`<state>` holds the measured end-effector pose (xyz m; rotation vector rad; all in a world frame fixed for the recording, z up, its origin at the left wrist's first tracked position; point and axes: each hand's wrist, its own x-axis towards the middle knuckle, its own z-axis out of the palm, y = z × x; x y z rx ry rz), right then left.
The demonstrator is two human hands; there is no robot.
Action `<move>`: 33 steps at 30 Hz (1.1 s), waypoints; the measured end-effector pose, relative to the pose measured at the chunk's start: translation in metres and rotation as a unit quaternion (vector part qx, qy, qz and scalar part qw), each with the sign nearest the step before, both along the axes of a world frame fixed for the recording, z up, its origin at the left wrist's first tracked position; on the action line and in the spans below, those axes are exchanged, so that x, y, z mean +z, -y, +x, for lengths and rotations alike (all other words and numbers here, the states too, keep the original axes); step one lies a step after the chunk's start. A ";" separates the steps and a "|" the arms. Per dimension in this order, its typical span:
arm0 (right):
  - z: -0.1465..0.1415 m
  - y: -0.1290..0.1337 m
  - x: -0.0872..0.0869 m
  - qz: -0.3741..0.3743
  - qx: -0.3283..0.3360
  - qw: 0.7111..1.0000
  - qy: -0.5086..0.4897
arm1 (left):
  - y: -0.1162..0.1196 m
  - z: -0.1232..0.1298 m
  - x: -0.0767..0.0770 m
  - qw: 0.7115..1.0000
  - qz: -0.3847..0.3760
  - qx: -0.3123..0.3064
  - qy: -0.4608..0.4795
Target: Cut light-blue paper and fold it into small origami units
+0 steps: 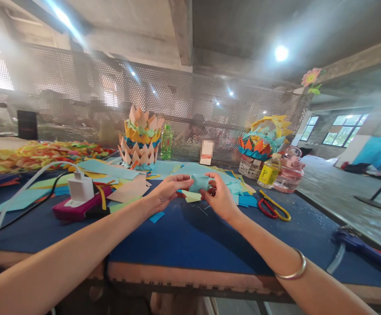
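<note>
A small light-blue piece of paper [199,183] is held up between both hands over the blue table mat. My left hand [172,190] pinches its left edge, fingers pressed together. On the right edge, my right hand [219,194] grips it with thumb and curled fingers. Just behind and below the hands lie a pale yellow-green paper [192,196] and more light-blue pieces [232,184]. A small bright-blue scrap [157,217] rests on the mat near my left wrist.
Scissors [275,210] lie right of the hands, with bottles [269,171] behind. A glue gun [357,245] sits far right. Left are a magenta power strip [78,208] with cables and heaped folded papers [46,155]. Layered paper ornaments [141,144] stand at the back.
</note>
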<state>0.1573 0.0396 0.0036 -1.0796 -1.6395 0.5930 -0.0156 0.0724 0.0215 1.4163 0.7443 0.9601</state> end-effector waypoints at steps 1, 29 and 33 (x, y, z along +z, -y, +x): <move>0.000 0.000 0.000 0.014 -0.004 1.000 0.020 | -0.001 -0.001 0.001 1.000 0.013 0.026 -0.011; -0.005 0.009 0.012 -0.186 0.051 0.957 -0.216 | -0.002 -0.003 0.000 0.997 -0.008 0.070 -0.024; -0.003 0.008 0.013 -0.187 0.050 0.956 -0.220 | 0.000 -0.003 0.002 0.998 -0.019 0.054 -0.026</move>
